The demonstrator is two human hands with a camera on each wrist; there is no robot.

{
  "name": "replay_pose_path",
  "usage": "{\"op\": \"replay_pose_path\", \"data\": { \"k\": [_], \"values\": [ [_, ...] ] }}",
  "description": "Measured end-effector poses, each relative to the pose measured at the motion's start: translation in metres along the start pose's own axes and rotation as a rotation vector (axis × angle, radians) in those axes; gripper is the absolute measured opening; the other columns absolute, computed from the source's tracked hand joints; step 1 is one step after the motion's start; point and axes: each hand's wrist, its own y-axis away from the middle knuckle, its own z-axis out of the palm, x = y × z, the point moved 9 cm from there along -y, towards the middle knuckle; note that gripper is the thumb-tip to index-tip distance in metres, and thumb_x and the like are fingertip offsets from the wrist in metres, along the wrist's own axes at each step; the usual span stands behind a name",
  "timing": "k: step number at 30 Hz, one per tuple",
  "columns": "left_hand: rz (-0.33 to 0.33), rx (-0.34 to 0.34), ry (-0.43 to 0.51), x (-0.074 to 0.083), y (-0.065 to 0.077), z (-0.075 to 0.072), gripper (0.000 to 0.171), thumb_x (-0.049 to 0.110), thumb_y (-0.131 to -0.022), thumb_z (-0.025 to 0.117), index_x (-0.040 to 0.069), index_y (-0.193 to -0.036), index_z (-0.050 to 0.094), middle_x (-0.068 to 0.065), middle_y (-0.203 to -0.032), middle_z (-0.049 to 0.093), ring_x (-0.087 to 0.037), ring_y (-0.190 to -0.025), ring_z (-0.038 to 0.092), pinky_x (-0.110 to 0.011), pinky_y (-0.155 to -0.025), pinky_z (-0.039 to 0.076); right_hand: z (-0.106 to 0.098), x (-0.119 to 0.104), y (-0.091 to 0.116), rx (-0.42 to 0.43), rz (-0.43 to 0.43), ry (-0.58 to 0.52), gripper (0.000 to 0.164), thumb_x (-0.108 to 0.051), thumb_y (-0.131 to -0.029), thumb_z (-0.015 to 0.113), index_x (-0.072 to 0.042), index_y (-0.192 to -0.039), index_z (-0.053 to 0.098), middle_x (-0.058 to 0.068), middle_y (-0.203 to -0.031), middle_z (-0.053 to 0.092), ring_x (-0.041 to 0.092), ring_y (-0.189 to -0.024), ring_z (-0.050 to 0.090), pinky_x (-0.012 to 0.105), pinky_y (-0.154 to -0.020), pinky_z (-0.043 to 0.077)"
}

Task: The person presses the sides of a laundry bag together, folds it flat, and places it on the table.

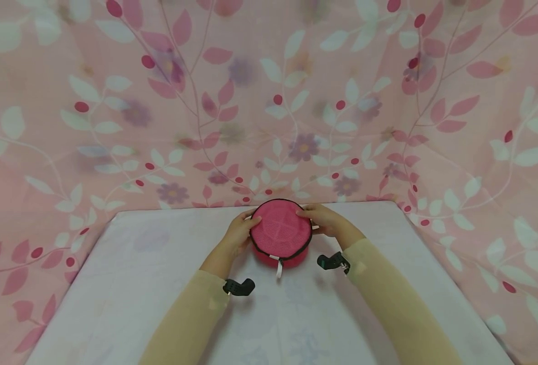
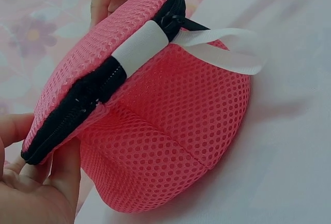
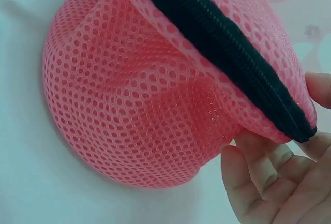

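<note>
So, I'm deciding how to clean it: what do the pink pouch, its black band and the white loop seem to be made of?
Pink pouch: probably synthetic mesh, matte, judging by its rows of holes and soft folds.
Black band: likely matte woven tape around a zipper; fine teeth show, their material unclear.
White loop: seemingly smooth fabric ribbon, from its thin, flat curve.

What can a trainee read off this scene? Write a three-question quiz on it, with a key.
1. What colour is the zip on the mesh bag?
2. True or false: the left hand and the right hand both grip the bag.
3. The white ribbon loop is on which side of the bag? (a) the side nearest the person; (b) the side nearest the flowered cloth; (c) the right hand's side.

Key: 1. Black. 2. True. 3. a.
</note>
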Motion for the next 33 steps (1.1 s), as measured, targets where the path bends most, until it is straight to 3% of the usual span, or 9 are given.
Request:
{"op": "replay_pose_path", "data": {
  "k": [8,16,23,33],
  "values": [
    [0.007,0.012,0.019,0.000,0.000,0.001,0.045,0.011,-0.089,0.060,0.011,-0.132,0.046,-0.015,-0.117,0.057,-0.016,-0.090,0.063,-0.028,-0.075,0.052,0.006,0.004,0.001,-0.017,0.001,-0.016,0.046,-0.027,-0.089,0.061,-0.006,-0.127,0.048,0.011,-0.108,0.058,0.022,-0.091,0.060,0.037,-0.076,0.051],
    [0.041,-0.007,0.040,0.001,0.005,0.002,0.050,0.013,-0.088,0.062,0.008,-0.134,0.044,-0.016,-0.114,0.058,-0.018,-0.094,0.062,-0.031,-0.079,0.051,0.012,0.012,-0.005,-0.033,0.009,-0.126,0.051,-0.024,-0.087,0.064,-0.004,-0.129,0.043,0.012,-0.108,0.059,0.021,-0.089,0.061,0.036,-0.076,0.052],
    [0.025,-0.028,0.105,-0.003,0.005,-0.003,0.053,0.006,-0.085,0.063,0.010,-0.135,0.043,-0.014,-0.114,0.058,-0.015,-0.088,0.062,-0.028,-0.076,0.051,0.011,0.016,-0.007,-0.027,0.001,-0.173,0.046,-0.021,-0.088,0.062,-0.003,-0.127,0.044,0.013,-0.109,0.057,0.022,-0.090,0.061,0.037,-0.075,0.052],
    [-0.049,-0.015,-0.024,-0.007,0.011,-0.014,0.052,0.013,-0.083,0.068,0.017,-0.132,0.048,-0.006,-0.121,0.057,-0.015,-0.087,0.062,-0.032,-0.078,0.051,0.008,0.018,-0.007,-0.001,-0.010,-0.206,0.040,-0.016,-0.089,0.060,-0.001,-0.124,0.046,0.010,-0.100,0.059,0.020,-0.082,0.061,0.036,-0.071,0.052]
  ]
}}
